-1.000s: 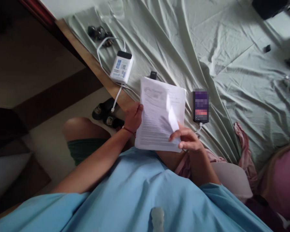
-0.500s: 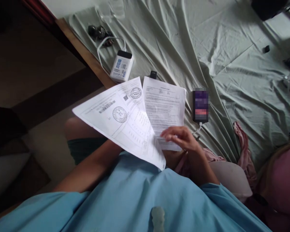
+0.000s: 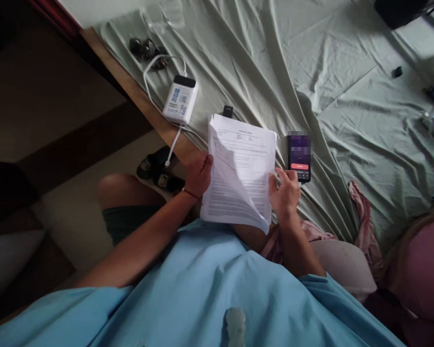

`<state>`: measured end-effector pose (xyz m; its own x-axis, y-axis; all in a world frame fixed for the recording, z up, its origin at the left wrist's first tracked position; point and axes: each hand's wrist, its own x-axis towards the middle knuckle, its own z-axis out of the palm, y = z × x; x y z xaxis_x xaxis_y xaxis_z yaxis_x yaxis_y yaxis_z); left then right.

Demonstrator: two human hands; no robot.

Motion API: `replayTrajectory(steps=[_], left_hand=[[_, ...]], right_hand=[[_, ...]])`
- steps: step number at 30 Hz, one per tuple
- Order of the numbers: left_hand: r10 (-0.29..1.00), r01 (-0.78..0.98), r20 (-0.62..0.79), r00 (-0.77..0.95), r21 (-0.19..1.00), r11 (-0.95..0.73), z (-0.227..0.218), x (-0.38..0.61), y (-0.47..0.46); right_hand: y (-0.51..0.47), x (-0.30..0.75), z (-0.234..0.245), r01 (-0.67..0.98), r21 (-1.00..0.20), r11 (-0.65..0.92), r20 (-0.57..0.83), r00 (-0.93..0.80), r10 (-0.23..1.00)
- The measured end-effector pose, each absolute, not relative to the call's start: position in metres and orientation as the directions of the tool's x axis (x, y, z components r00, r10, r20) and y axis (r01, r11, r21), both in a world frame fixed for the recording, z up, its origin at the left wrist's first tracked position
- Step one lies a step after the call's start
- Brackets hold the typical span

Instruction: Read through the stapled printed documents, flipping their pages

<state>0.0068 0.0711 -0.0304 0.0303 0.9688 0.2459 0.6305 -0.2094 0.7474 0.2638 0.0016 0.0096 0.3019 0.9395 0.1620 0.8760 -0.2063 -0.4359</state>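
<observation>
A small stack of printed papers [image 3: 246, 164] rests over my lap by the bed's edge. Its top sheet curls, with a raised fold running down to the lower right corner. My left hand [image 3: 198, 179] grips the stack's left edge, thumb on top and fingers hidden beneath. Against the right edge, my right hand [image 3: 285, 193] is closed with bent fingers, thumb and forefinger at the paper's rim. Just beyond its knuckles lies a lit phone [image 3: 299, 154], its screen partly blurred out.
A white power bank [image 3: 181, 100] with a white cable [image 3: 173, 147] lies on the green bedsheet [image 3: 246, 62]. Dark round objects [image 3: 148, 49] sit behind it. A black item [image 3: 228, 111] pokes out beyond the papers. Dark footwear [image 3: 162, 176] is on the floor at left.
The stamped sheet that spread left has swung over onto the stack, uncovering my left hand, the cable end and the footwear. My right hand has moved to the stack's right edge.
</observation>
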Motion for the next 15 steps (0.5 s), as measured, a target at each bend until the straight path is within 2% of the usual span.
replayTrajectory(steps=[6,15], left_hand=[[0.949,0.590,0.315,-0.017,0.770,-0.245,-0.021,0.009,0.069],[0.958,0.559,0.285,-0.012,0.797,-0.230,-0.016,0.011,0.067]], right_hand=[[0.001,0.267,0.011,0.848,-0.503,-0.167,0.162,0.282,0.946],[0.000,0.265,0.013,0.879,-0.440,-0.186,0.206,0.300,0.931]])
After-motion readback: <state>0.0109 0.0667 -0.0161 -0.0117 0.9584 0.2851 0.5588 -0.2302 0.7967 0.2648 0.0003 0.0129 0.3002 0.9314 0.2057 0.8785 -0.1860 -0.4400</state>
